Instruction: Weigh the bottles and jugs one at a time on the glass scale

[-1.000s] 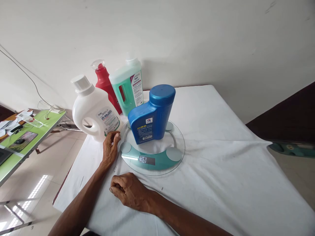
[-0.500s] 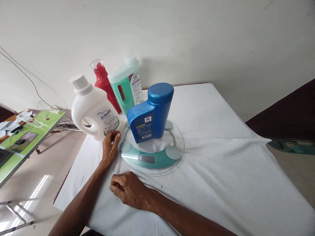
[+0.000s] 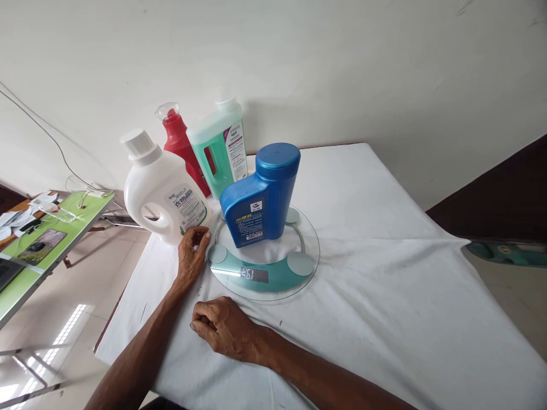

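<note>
A blue plastic bottle (image 3: pixel 260 196) with a round screw cap stands upright on a round glass scale (image 3: pixel 299 285). Lit digits show on the scale's small display (image 3: pixel 254 275). My left hand (image 3: pixel 192 253) rests on the cloth just left of the scale, below the white bottle. Its fingers are loosely bent with the thumb apart, and it holds nothing. Closer to me, my right hand (image 3: pixel 224 327) lies on the cloth in front of the scale, fingers curled into a loose fist with nothing visible in it.
Left of the scale stand a white laundry bottle (image 3: pixel 149 176), a red bottle (image 3: pixel 182 142) and a green-filled clear jug (image 3: pixel 217 136). A white cloth (image 3: pixel 384 307) covers the table, which backs onto a wall. A green table (image 3: pixel 64 228) with papers stands at far left.
The digits on the scale's display look different and brighter now. Both hands and the bottles stay where they were; the view shifts only slightly.
</note>
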Motion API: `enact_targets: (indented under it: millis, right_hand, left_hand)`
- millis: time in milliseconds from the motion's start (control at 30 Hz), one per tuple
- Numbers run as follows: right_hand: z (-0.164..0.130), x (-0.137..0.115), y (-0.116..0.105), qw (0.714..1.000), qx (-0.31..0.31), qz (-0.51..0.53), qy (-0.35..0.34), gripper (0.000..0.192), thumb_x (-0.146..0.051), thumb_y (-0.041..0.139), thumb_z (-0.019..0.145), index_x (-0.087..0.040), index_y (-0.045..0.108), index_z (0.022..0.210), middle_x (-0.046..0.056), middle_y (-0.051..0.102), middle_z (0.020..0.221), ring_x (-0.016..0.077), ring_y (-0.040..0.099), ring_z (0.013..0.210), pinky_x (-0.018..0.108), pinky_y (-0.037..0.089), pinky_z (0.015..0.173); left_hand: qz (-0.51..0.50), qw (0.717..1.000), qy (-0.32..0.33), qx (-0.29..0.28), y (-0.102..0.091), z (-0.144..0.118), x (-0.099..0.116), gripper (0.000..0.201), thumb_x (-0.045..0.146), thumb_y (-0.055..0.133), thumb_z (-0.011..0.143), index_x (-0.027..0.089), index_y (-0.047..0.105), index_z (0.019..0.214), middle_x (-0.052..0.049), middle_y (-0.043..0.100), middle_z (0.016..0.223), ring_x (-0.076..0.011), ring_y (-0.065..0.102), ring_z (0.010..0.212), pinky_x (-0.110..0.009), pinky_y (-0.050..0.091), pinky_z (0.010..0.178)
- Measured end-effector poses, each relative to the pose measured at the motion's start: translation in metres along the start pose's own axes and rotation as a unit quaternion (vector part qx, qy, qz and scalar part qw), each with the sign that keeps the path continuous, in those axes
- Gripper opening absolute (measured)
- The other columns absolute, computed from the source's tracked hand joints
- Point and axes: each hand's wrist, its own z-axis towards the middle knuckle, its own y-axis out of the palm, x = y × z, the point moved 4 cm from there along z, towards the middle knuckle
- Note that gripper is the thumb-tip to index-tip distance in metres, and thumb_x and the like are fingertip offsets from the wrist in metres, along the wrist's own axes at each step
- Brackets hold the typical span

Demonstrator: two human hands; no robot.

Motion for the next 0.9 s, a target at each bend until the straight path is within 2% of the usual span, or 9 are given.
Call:
enact_targets:
  millis: [333,467,600,700,833,900]
  right_hand:
    - [0.0,0.002,0.001,1.0,0.005,0.003,0.0,0.034,-0.01,0.066,0.09,-0.024,0.039,0.074,-0.007,0.051,0.065,0.011,0.044,0.058,0.025,0.033,0.063]
    - [0.001,0.003,0.001,1.0,0.005,0.007,0.007,0.033,-0.012,0.066,0.091,-0.024,0.04,0.074,-0.007,0.05,0.064,0.0112,0.044,0.058,0.025,0.033,0.063]
    - [0.001,0.002,0.001,1.0,0.013,0.003,-0.009,0.036,-0.008,0.065,0.088,-0.024,0.038,0.072,-0.008,0.044,0.061,0.0102,0.037,0.056,0.026,0.03,0.062]
    - [0.002,0.001,0.001,1.0,0.014,0.012,-0.019,0.034,-0.007,0.064,0.088,-0.023,0.04,0.071,-0.008,0.043,0.06,0.0095,0.038,0.055,0.025,0.03,0.062]
    - [0.001,0.001,0.001,1.0,0.015,0.02,-0.008,0.034,-0.007,0.064,0.088,-0.022,0.04,0.068,-0.008,0.042,0.058,0.0089,0.037,0.054,0.025,0.029,0.06]
    - [0.001,0.003,0.001,1.0,0.014,0.016,0.001,0.034,-0.007,0.063,0.088,-0.022,0.04,0.067,-0.008,0.042,0.059,0.0089,0.037,0.055,0.025,0.029,0.059]
  left_hand:
    - [0.006,1.0,0.011,0.002,0.0,0.001,-0.001,0.033,0.05,0.067,0.094,0.019,0.072,0.104,-0.007,0.076,0.098,-0.0228,0.072,0.089,-0.038,0.059,0.084]
    - [0.05,0.997,0.062,0.014,-0.001,-0.004,0.004,0.038,0.055,0.06,0.1,0.019,0.072,0.107,-0.009,0.074,0.103,-0.0228,0.071,0.09,-0.039,0.058,0.083]
    - [0.077,0.984,0.155,0.053,-0.003,-0.008,0.024,0.06,0.071,0.044,0.104,0.018,0.068,0.119,-0.014,0.073,0.113,-0.0268,0.07,0.097,-0.044,0.058,0.087]
    - [0.044,0.976,0.207,0.043,0.002,-0.005,0.045,0.076,0.081,0.042,0.1,0.018,0.062,0.136,-0.019,0.069,0.129,-0.0317,0.068,0.114,-0.05,0.056,0.099]
    - [-0.021,0.976,0.212,0.033,0.008,0.008,0.073,0.076,0.081,0.036,0.102,0.021,0.057,0.143,-0.019,0.065,0.137,-0.0324,0.065,0.123,-0.053,0.053,0.105]
    - [-0.049,0.976,0.209,0.034,0.01,0.015,0.085,0.075,0.081,0.04,0.1,0.022,0.056,0.144,-0.018,0.065,0.137,-0.0323,0.065,0.124,-0.053,0.053,0.106]
